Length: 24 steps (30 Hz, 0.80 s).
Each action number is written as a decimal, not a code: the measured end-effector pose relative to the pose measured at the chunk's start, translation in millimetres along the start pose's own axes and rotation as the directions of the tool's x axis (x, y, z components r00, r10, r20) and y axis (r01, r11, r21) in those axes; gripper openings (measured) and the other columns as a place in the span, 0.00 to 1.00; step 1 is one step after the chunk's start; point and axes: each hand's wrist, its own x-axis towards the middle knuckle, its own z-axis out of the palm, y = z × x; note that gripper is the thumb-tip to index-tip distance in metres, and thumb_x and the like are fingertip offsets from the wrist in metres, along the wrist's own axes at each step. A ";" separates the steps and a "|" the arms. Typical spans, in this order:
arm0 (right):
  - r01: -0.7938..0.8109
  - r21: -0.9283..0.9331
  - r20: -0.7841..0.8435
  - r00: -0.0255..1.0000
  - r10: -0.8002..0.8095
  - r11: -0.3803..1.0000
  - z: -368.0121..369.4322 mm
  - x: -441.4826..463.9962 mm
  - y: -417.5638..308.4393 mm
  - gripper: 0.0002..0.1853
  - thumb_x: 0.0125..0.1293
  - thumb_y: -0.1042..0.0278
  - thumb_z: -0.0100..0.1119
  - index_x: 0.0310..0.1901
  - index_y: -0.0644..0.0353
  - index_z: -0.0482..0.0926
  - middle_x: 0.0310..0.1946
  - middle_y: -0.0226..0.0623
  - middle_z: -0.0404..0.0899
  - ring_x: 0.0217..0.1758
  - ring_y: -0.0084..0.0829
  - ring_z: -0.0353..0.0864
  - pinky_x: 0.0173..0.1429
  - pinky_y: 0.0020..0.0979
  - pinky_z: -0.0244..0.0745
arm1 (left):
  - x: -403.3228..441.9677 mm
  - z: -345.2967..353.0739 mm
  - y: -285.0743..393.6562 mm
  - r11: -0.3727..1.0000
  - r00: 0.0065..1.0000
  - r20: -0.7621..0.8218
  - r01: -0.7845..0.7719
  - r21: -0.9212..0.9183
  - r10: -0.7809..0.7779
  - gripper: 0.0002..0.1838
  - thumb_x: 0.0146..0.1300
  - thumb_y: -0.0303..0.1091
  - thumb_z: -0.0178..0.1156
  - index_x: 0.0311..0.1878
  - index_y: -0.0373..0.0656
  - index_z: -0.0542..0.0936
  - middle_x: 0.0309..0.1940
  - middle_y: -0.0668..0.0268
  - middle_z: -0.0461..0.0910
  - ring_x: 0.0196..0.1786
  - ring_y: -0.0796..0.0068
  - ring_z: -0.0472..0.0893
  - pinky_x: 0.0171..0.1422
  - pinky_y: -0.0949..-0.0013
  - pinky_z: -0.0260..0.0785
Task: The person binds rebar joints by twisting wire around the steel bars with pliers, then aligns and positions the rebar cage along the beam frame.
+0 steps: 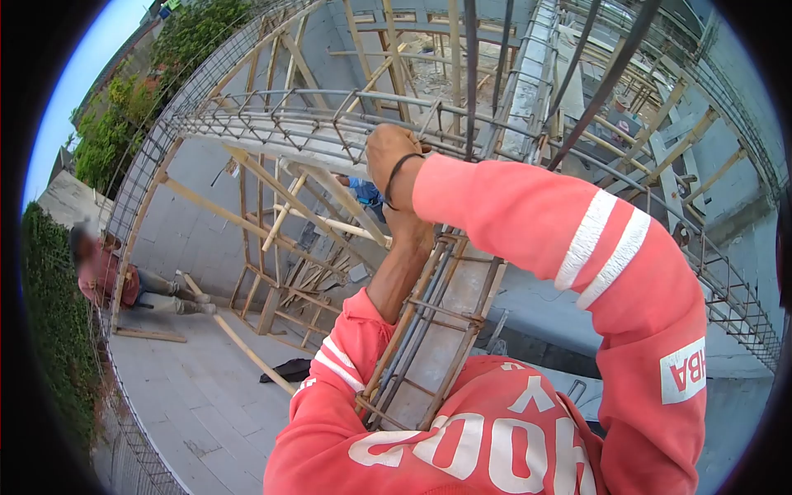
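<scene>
1. Working at the cage point(338, 124) ahead of us — right hand point(393, 157) curled, whether gripping unclear.
2. Left hand point(407, 223) mostly hidden — we can't tell its grip.
3. Crowded together, our hands could slip and scrape steel.

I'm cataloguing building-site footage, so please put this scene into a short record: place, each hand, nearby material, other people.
place: outdoor building site, seen from above
right hand: at the horizontal rebar cage, dark band on the wrist; its grip is unclear
left hand: just below the right wrist, partly hidden; hold unclear
right hand point: right hand
left hand point: left hand
nearby: rebar cage, timber brace
others: person at far left; someone in blue, mostly hidden
</scene>
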 end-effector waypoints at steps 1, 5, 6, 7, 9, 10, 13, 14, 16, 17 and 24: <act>0.012 0.003 -0.004 1.000 -0.012 1.000 0.1 4.8 -4.5 0.05 0.59 0.62 0.67 0.34 0.45 0.92 0.29 0.20 0.86 0.26 0.27 0.86 0.15 0.36 0.73 | 4.3 -5.1 -4.1 0.999 1.000 -0.010 0.007 0.033 -0.006 0.21 0.72 0.26 0.61 0.66 0.42 0.71 0.54 0.64 0.80 0.50 0.70 0.85 0.45 0.66 0.81; -0.107 0.068 0.110 0.989 0.099 0.992 17.9 26.4 -14.4 0.07 0.61 0.63 0.67 0.39 0.44 0.92 0.33 0.25 0.89 0.31 0.28 0.89 0.18 0.38 0.76 | 25.1 -25.1 -22.3 0.924 0.983 0.102 0.176 -0.339 -0.150 0.18 0.75 0.25 0.57 0.66 0.39 0.71 0.55 0.63 0.80 0.52 0.70 0.85 0.45 0.65 0.81; -0.094 0.116 0.080 0.993 0.085 0.989 23.7 30.4 -13.6 0.08 0.63 0.63 0.66 0.40 0.44 0.92 0.37 0.27 0.90 0.37 0.27 0.90 0.23 0.38 0.79 | 20.1 -23.7 -17.5 0.924 0.986 0.094 0.165 -0.344 -0.141 0.18 0.75 0.25 0.57 0.66 0.39 0.71 0.55 0.63 0.80 0.52 0.70 0.85 0.45 0.65 0.81; -0.076 0.164 0.049 0.996 0.068 0.984 25.2 31.0 -10.7 0.09 0.64 0.64 0.64 0.42 0.43 0.92 0.40 0.29 0.91 0.42 0.27 0.91 0.28 0.38 0.82 | 10.5 -20.6 -9.1 0.929 0.970 0.134 0.234 -0.286 -0.203 0.18 0.75 0.25 0.56 0.66 0.38 0.71 0.57 0.61 0.80 0.53 0.69 0.85 0.47 0.64 0.82; 0.015 0.233 0.010 1.000 -0.017 0.972 24.9 25.0 -2.7 0.10 0.66 0.63 0.62 0.43 0.43 0.92 0.45 0.32 0.90 0.50 0.28 0.90 0.41 0.35 0.83 | -2.8 -12.3 -0.7 0.928 0.954 0.152 0.288 -0.234 -0.258 0.18 0.76 0.26 0.55 0.66 0.37 0.70 0.59 0.59 0.80 0.53 0.68 0.85 0.48 0.63 0.83; 0.010 0.261 -0.094 0.995 0.015 0.965 18.0 12.3 0.3 0.10 0.67 0.63 0.61 0.43 0.43 0.92 0.44 0.31 0.90 0.50 0.29 0.90 0.44 0.35 0.83 | -6.6 -5.9 -4.2 0.891 0.938 0.130 0.345 -0.295 -0.321 0.17 0.77 0.25 0.53 0.66 0.37 0.70 0.60 0.59 0.80 0.55 0.67 0.85 0.50 0.62 0.84; 0.057 0.281 -0.315 0.948 0.036 0.958 10.0 -13.5 8.5 0.09 0.67 0.64 0.61 0.40 0.45 0.91 0.40 0.32 0.90 0.48 0.32 0.90 0.45 0.34 0.81 | -11.4 2.0 0.8 0.812 0.911 0.143 0.409 -0.416 -0.386 0.18 0.79 0.24 0.47 0.68 0.37 0.68 0.61 0.58 0.79 0.58 0.65 0.85 0.56 0.60 0.85; 0.064 0.281 -0.300 0.954 0.024 0.958 3.0 -20.7 13.3 0.10 0.68 0.64 0.60 0.42 0.44 0.92 0.42 0.31 0.90 0.48 0.32 0.90 0.47 0.33 0.81 | -6.3 -1.6 0.4 0.871 0.921 0.169 0.387 -0.303 -0.351 0.19 0.79 0.23 0.47 0.69 0.38 0.66 0.62 0.58 0.79 0.58 0.65 0.84 0.56 0.60 0.85; 0.046 0.298 -0.327 0.943 0.057 0.954 4.3 -18.7 14.2 0.10 0.67 0.65 0.60 0.41 0.44 0.92 0.41 0.31 0.91 0.47 0.32 0.90 0.46 0.34 0.81 | -4.2 -2.4 2.8 0.917 0.931 0.192 0.346 -0.198 -0.310 0.20 0.79 0.23 0.47 0.70 0.39 0.65 0.62 0.58 0.79 0.58 0.65 0.84 0.57 0.60 0.85; 0.060 0.290 -0.332 0.942 0.042 0.955 6.3 -19.8 14.4 0.10 0.67 0.65 0.60 0.41 0.44 0.92 0.41 0.31 0.91 0.47 0.32 0.90 0.46 0.34 0.81 | -5.5 1.0 0.4 0.944 0.954 0.126 0.288 -0.158 -0.270 0.20 0.78 0.23 0.46 0.70 0.39 0.65 0.61 0.58 0.79 0.57 0.65 0.85 0.56 0.60 0.85; 0.057 0.397 -0.439 0.889 0.135 0.916 10.2 -33.5 19.1 0.09 0.64 0.70 0.60 0.36 0.48 0.91 0.38 0.38 0.90 0.46 0.38 0.90 0.47 0.38 0.83 | 1.5 2.7 12.5 0.999 0.997 0.071 0.024 -0.031 -0.022 0.20 0.74 0.26 0.58 0.66 0.39 0.66 0.52 0.55 0.82 0.43 0.71 0.86 0.37 0.68 0.80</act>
